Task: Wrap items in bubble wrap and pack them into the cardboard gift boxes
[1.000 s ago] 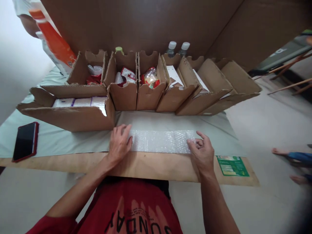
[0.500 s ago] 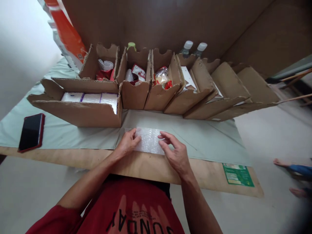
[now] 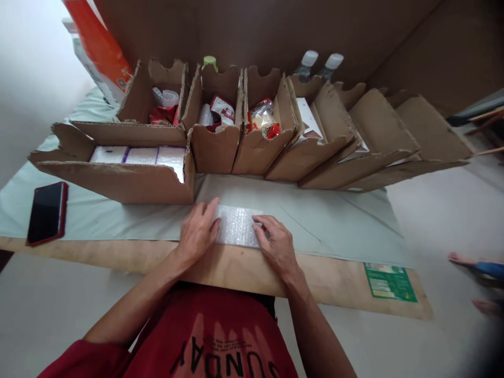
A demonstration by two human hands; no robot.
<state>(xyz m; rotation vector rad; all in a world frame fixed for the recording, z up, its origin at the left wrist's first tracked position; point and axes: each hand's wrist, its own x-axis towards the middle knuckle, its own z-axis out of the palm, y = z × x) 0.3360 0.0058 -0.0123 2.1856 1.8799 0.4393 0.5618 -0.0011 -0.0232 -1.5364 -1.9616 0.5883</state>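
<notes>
A clear piece of bubble wrap [image 3: 237, 227] lies flat on the cloth near the table's front edge. My left hand [image 3: 198, 231] is at its left end, fingers stretched and thumb apart, slightly blurred. At the right end, my right hand [image 3: 277, 244] has its thumb and curled fingers on the edge of the wrap. Whether anything lies inside the wrap, I cannot make out.
Behind my hands stands a row of cardboard bins [image 3: 214, 149] with packets inside. Another cardboard bin [image 3: 153, 184] at left holds white wrapped packs [image 3: 142, 156]. A phone [image 3: 47, 212] lies far left, a green packet [image 3: 389, 282] right. Bottles [image 3: 307, 64] stand behind.
My left hand has turned and its fingers have straightened along the wrap's left end. The right hand has shifted slightly left, still at the right edge. The view has shifted a little.
</notes>
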